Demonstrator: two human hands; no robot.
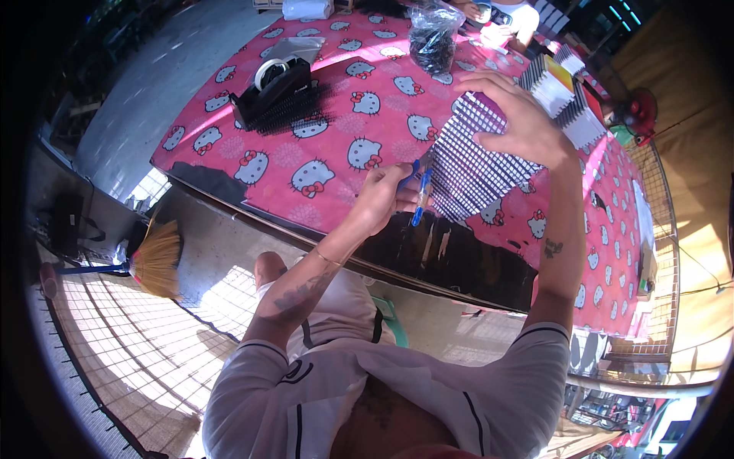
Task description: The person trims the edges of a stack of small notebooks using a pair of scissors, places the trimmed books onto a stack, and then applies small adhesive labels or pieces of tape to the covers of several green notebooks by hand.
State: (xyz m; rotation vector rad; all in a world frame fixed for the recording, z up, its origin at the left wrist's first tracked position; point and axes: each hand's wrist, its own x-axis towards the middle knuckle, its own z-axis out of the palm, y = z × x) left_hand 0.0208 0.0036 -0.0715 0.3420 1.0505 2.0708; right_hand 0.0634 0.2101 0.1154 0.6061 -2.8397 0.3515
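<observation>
My left hand [382, 197] is closed near the table's front edge. Its fingers pinch a slim blue-and-clear pen-like tool [422, 197], which stands beside a checkered stack. That black-and-white stack [474, 157] looks like the bound edges of several notebooks, with a purple cover [483, 109] at its far end. Over the purple end arches my right hand [524, 118], thumb and fingers wide apart; whether its fingertips touch the cover I cannot tell. Left of the stack, a black tape dispenser [279, 86] stands by a pile of black plastic binding combs [294, 107].
A pink cartoon-print cloth [310, 172] covers the table. Farther right are stacked notebooks [547, 88]. At the back stand a clear bag of black pieces [433, 46] and another person [520, 19]. A broom [157, 260] leans at left; a red fan [641, 111] is at right.
</observation>
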